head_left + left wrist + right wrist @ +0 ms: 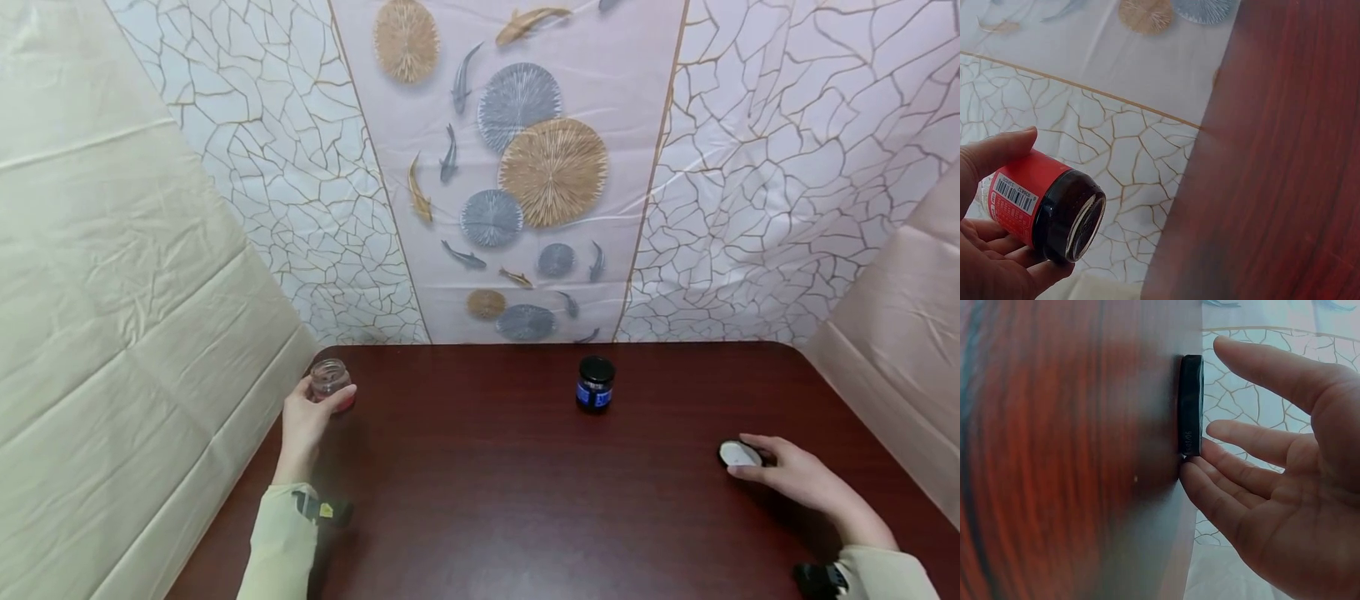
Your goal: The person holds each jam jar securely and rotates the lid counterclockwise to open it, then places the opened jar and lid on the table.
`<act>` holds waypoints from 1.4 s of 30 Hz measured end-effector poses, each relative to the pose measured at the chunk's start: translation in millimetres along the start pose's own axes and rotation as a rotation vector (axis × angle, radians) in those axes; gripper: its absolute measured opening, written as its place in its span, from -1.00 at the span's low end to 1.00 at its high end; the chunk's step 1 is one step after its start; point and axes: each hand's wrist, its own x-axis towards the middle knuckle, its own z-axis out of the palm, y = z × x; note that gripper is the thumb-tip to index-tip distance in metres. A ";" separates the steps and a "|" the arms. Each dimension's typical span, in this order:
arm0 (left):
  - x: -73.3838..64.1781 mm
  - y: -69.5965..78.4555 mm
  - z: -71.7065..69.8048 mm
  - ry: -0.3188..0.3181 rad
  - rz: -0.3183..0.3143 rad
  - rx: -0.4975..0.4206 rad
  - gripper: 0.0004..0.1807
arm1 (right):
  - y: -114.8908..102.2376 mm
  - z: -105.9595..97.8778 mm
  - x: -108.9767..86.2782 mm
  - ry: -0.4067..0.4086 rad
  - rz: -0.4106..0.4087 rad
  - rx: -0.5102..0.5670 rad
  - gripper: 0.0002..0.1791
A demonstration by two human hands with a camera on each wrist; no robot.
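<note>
At the far left of the table, my left hand (306, 423) grips a glass jar (330, 377) whose mouth is uncovered. The left wrist view shows a red label with a barcode on this jar (1025, 197) and dark contents towards its base. A black lid (740, 455) lies on the right side of the table, its white inside facing up. Around it my right hand (798, 475) spreads its fingers loosely. In the right wrist view the thumb is apart from the lid (1191, 406), while other fingers are at its lower edge; whether they touch is unclear.
A second jar (596, 385), with a black lid and blue label, stands upright right of centre towards the back of the dark wooden table (487, 492). Patterned cloth (525, 167) hangs behind the table, and pale cloth (150, 333) borders its left side.
</note>
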 end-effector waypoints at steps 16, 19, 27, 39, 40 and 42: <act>7.8 -24.7 -2.1 -0.029 -0.083 0.064 -0.30 | -1.1 0.7 0.3 0.013 0.011 -0.011 -0.20; 9.3 -28.7 -1.5 -0.037 -0.084 0.080 -0.29 | 0.0 0.8 0.5 0.019 0.007 -0.015 -0.20; 10.0 -38.3 -1.4 -0.046 -0.086 0.130 -0.29 | 3.3 3.0 -1.0 0.014 0.008 0.003 -0.17; 8.4 -45.5 -2.1 -0.085 -0.097 0.164 -0.28 | 3.7 3.6 -3.5 0.024 0.012 0.015 -0.17; 8.3 -46.3 -2.2 -0.087 -0.094 0.164 -0.29 | 3.4 3.1 -3.4 0.018 0.016 0.018 -0.17; 8.0 -47.4 -2.8 -0.090 -0.093 0.160 -0.30 | 2.8 2.0 -3.0 0.006 0.025 0.022 -0.15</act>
